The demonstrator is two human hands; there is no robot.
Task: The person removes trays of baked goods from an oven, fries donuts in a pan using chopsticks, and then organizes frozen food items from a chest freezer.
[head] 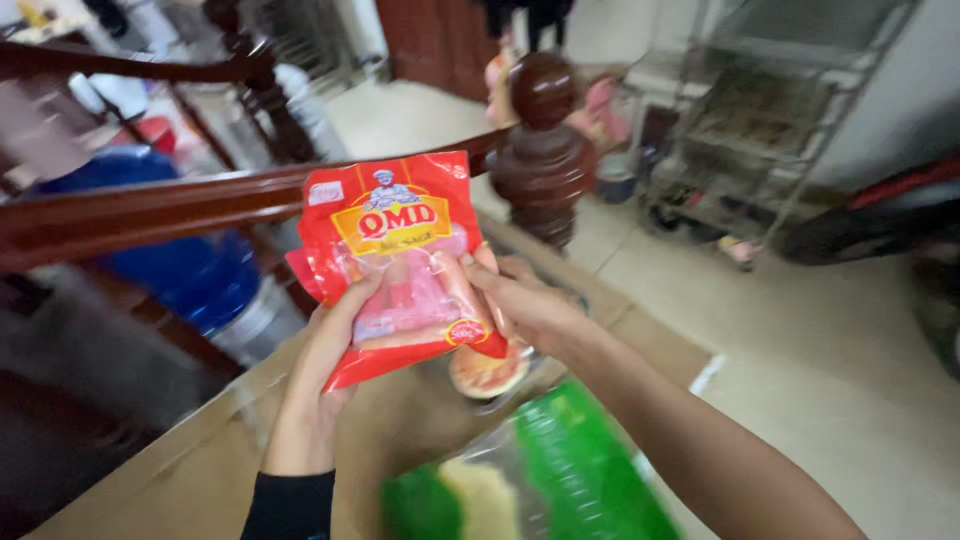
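A flat red plastic packet of sausages (400,265) is held up in the middle of the view, upright and tilted a little to the left. Its upper part is solid red with a yellow label panel and a small white patch at the top left corner; its lower part is a clear window that shows pale pink sausages side by side, with a small round yellow mark near the bottom right. Below it, low in the picture, lies a clear bag with green printing (560,470), blurred, with something pale inside. Between the two sits a small round pack, reddish and pale (488,372), partly hidden behind the red packet.
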